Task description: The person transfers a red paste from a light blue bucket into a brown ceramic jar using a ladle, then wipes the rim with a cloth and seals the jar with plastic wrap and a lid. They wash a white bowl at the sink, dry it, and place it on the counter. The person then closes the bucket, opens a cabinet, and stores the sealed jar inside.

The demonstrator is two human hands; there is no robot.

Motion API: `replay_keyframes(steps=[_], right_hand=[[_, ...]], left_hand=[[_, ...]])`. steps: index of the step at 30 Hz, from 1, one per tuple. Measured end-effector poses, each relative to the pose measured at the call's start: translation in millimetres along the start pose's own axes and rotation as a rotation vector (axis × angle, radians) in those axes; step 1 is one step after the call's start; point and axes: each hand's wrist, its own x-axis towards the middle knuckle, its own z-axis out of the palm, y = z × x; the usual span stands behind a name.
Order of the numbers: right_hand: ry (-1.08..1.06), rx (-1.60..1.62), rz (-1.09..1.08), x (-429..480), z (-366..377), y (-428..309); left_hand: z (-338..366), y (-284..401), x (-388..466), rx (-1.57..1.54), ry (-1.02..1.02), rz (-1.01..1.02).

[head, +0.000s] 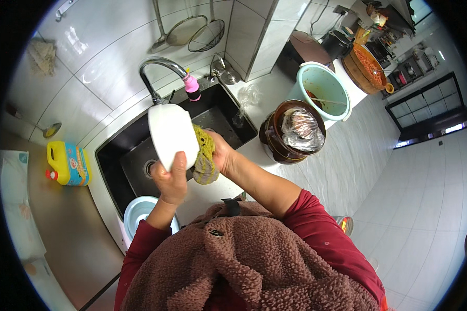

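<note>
A white bowl [172, 134] is tilted on its side above the black double-basin sink [130, 151]. My left hand [171, 179] grips its near rim, with the thumb on the white outer wall. In my right hand [221, 153] is a yellow-green and grey knitted dishcloth [204, 155], held against the bowl's open side. The bowl's inside is turned away from view, and some right fingers are hidden behind the cloth. Just beyond the bowl arches a chrome faucet [155, 62] with a pink and black nozzle [192, 87]. No running water shows.
A light blue basin [134, 208] sits by the sink's near left corner. Left stands a yellow detergent jug [68, 163]. On the right are a brown glazed jar [272, 136] topped with plastic wrap, and a pale green bucket [336, 89]. Strainers [208, 35] hang on the tiled wall.
</note>
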Motion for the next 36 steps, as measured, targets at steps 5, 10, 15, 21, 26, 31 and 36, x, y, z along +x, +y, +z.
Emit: replay_keyframes(steps=[5, 10, 15, 21, 26, 31, 36], right_hand=[[0.032, -0.230, -0.099, -6, -12, 38], [0.362, -0.752, -0.241, -33, -12, 44], [0.394, -0.526, -0.325, -82, -7, 49], [0.506, -0.578, -0.528, -160, -2, 52], [0.505, -0.768, -0.779, -226, 0, 39], [0.799, -0.892, -0.850, -280, 3, 11], [0.920, -0.959, -0.748, -313, 5, -35]], left_hand=[[0, -2, 31, -0.672, 0.059, -0.450], [5, 2, 54, -1.244, -0.056, -0.723], [19, 0, 57, -1.271, -0.131, -0.862], [49, 7, 42, -1.332, -0.290, -1.029], [97, 24, 37, -1.327, -0.469, -1.226], [154, 39, 47, -1.183, -0.870, -1.095], [201, 44, 59, -0.884, -0.988, -0.980]])
